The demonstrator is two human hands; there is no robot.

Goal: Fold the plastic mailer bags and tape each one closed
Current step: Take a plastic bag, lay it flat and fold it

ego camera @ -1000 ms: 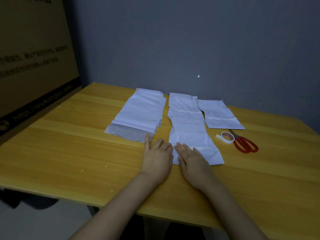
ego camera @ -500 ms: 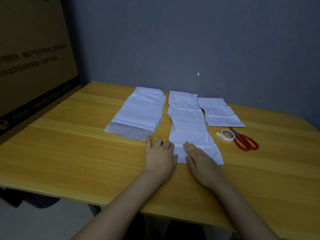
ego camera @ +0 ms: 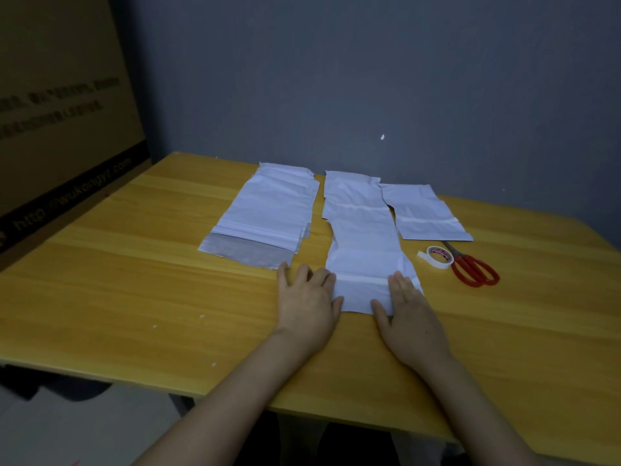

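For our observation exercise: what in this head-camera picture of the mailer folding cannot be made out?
Head view:
Cardboard box print: dim, blurred.
Tape roll label: too small.
Mailer count in the left stack: layers overlap.
Near right corner of the nearest mailer: under the right hand.

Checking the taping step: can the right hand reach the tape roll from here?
Probably yes. The right hand lies flat on the nearest mailer bag; the tape roll sits just right of it on bare table, nothing between.

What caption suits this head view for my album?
Right hand on a white mailer bag, left hand at its edge; tape roll, red scissors nearby.
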